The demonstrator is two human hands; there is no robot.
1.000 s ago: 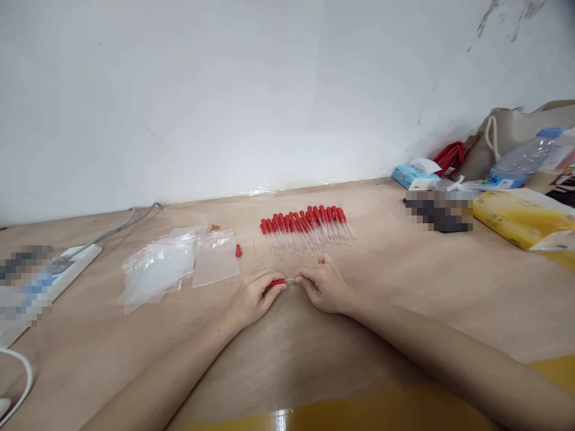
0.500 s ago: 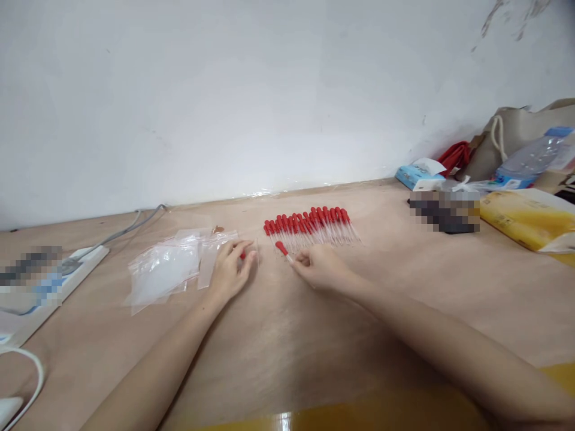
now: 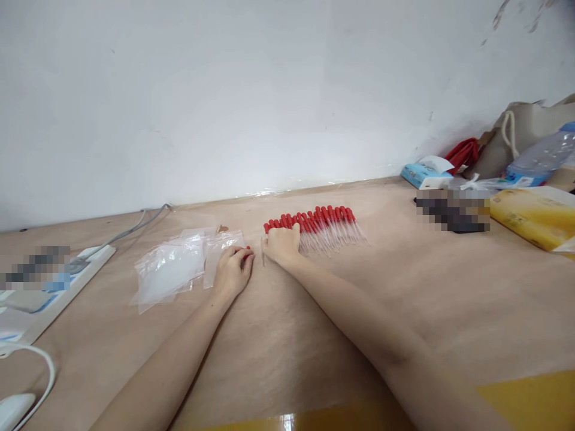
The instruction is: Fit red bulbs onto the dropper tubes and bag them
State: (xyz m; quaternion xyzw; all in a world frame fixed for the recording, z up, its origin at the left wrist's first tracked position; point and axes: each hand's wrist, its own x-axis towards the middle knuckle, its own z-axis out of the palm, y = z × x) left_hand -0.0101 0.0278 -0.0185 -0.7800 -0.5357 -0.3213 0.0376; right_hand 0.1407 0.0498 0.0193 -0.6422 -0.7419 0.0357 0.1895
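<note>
There's passing room along the far edge of the desk (image 3: 426,287), behind the red-bulbed droppers (image 3: 324,214) — but the wall (image 3: 269,96) blocks beyond.

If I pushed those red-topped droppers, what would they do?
The red-topped droppers would probably roll or slide, since their stems look thin and round. They're probably light, being so slim. The clear stems might snap if glass, but I can't tell the material.

Soft lt, btm-ctr glare, pixelated patches L/R
</note>
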